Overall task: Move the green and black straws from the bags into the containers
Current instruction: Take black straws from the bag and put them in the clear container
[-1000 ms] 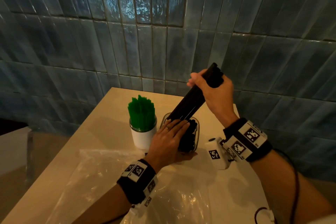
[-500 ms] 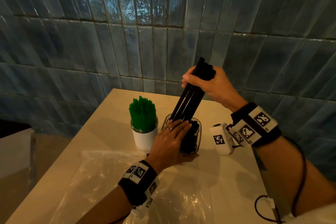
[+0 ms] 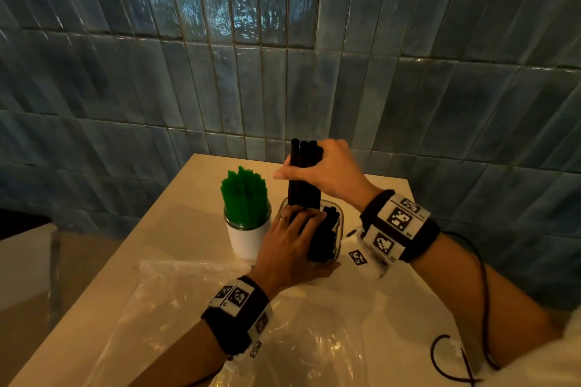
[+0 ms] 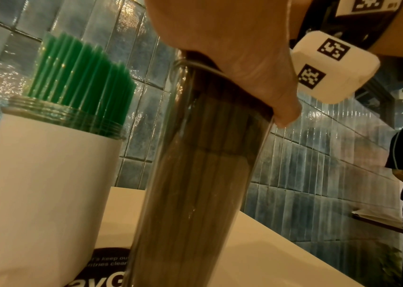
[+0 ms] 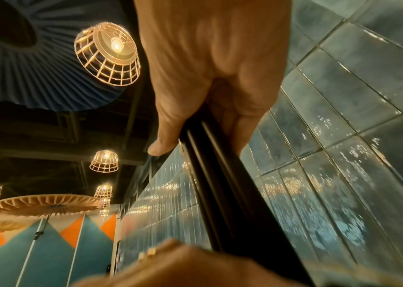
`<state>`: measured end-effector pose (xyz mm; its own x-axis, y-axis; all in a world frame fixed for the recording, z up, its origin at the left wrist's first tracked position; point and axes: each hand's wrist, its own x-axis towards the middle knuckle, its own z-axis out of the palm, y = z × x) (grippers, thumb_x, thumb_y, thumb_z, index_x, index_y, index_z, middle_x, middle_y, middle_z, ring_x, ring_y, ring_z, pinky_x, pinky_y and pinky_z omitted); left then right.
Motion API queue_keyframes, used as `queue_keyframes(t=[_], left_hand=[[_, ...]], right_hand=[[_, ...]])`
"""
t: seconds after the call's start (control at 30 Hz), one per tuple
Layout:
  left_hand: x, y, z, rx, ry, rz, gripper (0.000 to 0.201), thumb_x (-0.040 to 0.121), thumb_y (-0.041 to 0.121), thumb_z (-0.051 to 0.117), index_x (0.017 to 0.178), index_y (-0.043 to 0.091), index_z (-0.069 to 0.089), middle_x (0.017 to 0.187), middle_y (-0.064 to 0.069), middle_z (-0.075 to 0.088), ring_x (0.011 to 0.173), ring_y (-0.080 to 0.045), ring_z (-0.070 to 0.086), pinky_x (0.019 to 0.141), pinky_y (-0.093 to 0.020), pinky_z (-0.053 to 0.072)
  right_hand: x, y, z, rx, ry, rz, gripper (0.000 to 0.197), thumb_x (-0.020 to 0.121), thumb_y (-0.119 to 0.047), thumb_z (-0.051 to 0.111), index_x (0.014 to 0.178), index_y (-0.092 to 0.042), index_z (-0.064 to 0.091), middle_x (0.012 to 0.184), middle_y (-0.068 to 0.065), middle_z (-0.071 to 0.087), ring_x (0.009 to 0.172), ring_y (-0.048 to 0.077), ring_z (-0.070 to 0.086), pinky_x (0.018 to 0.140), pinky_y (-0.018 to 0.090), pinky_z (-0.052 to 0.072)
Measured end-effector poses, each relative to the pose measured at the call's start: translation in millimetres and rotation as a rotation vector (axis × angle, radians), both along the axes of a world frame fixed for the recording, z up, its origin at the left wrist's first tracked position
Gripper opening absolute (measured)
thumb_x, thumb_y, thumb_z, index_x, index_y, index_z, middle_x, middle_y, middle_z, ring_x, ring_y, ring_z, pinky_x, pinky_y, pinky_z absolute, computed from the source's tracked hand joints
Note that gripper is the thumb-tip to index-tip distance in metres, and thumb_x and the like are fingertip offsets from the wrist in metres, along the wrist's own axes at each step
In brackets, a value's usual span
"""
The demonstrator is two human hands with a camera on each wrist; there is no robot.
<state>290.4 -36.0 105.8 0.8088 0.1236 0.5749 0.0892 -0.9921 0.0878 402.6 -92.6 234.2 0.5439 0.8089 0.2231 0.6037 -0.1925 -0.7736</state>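
Against blue tiles (image 3: 283,72), we are gripping an upright bundle of black straws (image 3: 303,188) in our closed right hand (image 3: 327,176) (lower ends inside the glass jar (image 3: 339,229) on the table (image 3: 188,229)); our left hand (image 3: 289,248) is clasping the jar's mouth.

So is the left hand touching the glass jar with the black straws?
Touching. The head view shows the left hand laid across the mouth of the jar, thumb round its near side.

Both wrists carry black bands (image 3: 239,317) set with white tags bearing black square codes; right band adds a white coded block (image 3: 361,256) and thin black cable (image 3: 481,292); ring (image 3: 282,219) on left hand (image 3: 289,245); white sleeve (image 3: 562,352).
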Motion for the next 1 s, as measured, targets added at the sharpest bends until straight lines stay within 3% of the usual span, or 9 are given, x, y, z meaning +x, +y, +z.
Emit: queue_keyframes(t=[0.1,0.23,0.33,0.5,0.63,0.73,0.8,0.87,1.0], left_hand=[[0,-1,1,0.029,0.032,0.034,0.088,0.059,0.077,0.057,0.124,0.018,0.053,0.117,-0.001,0.061,0.111,-0.026,0.05,0.089,-0.039,0.049],[1,-4,3,0.048,0.044,0.052,0.091,0.056,0.079,0.06,0.122,0.018,0.05,0.115,-0.002,0.063,0.105,-0.027,0.059,0.089,-0.039,0.049],[1,-3,4,0.044,0.047,0.054,0.091,0.056,0.08,0.058,0.122,0.018,0.05,0.115,-0.001,0.064,0.105,-0.026,0.059,0.089,-0.038,0.049],[1,-6,3,0.046,0.036,0.026,0.092,0.055,0.077,0.064,0.122,0.016,0.05,0.116,-0.003,0.063,0.106,-0.025,0.059,0.091,-0.038,0.048],[1,-4,1,0.047,0.062,0.034,0.087,0.062,0.075,0.061,0.123,0.013,0.054,0.121,-0.004,0.062,0.114,-0.023,0.057,0.1,-0.04,0.033],[0,-3,-1,0.017,0.117,0.031,0.085,0.07,0.075,0.045,0.126,0.012,0.053,0.127,-0.005,0.059,0.121,-0.022,0.053,0.104,-0.042,0.028],[1,-3,-1,0.004,0.138,0.032,0.084,0.071,0.074,0.041,0.127,0.013,0.052,0.128,-0.004,0.059,0.122,-0.022,0.052,0.104,-0.042,0.027],[4,-2,-1,0.007,0.159,0.046,0.084,0.071,0.074,0.04,0.127,0.013,0.051,0.128,-0.004,0.059,0.122,-0.023,0.052,0.104,-0.042,0.028],[10,-2,2,-0.024,0.234,0.071,0.086,0.072,0.075,0.038,0.128,0.012,0.054,0.129,-0.005,0.058,0.122,-0.023,0.053,0.104,-0.042,0.028]], right_hand=[[2,-2,-13,-0.042,0.041,-0.037,0.06,0.051,-0.065,0.077,0.085,-0.017,0.066,0.094,0.008,0.064,0.091,0.021,0.062,0.074,0.031,0.055],[7,-19,-10,-0.046,0.125,0.06,0.034,0.068,-0.038,0.079,0.097,-0.026,0.066,0.095,-0.004,0.068,0.093,0.007,0.063,0.081,0.02,0.051],[14,-26,-15,-0.039,0.048,0.057,0.045,0.072,-0.04,0.075,0.113,-0.023,0.064,0.106,-0.002,0.068,0.101,0.01,0.062,0.087,0.025,0.052],[15,-26,-24,-0.005,-0.02,-0.045,0.027,0.073,-0.035,0.076,0.094,-0.019,0.068,0.082,-0.006,0.066,0.084,0.008,0.062,0.071,0.016,0.047],[13,-19,-38,-0.054,0.001,-0.023,0.029,0.077,-0.033,0.074,0.102,-0.017,0.071,0.089,-0.008,0.067,0.088,0.007,0.064,0.082,0.024,0.052],[10,-21,-43,0.076,0.001,-0.047,0.048,0.078,-0.026,0.074,0.123,-0.029,0.058,0.109,-0.015,0.059,0.097,-0.006,0.058,0.079,0.004,0.044],[6,-25,-45,0.331,-0.097,-0.087,0.064,0.08,-0.017,0.072,0.133,-0.036,0.041,0.128,-0.011,0.05,0.103,-0.008,0.056,0.087,0.003,0.042],[3,-28,-49,0.474,-0.367,-0.083,0.059,0.085,-0.011,0.066,0.136,-0.026,0.04,0.139,-0.001,0.044,0.117,0.004,0.053,0.099,0.009,0.038],[12,-30,-61,0.336,-0.668,-0.095,0.04,0.094,-0.019,0.044,0.133,-0.007,0.049,0.142,0.009,0.044,0.123,0.012,0.049,0.101,0.009,0.033]])
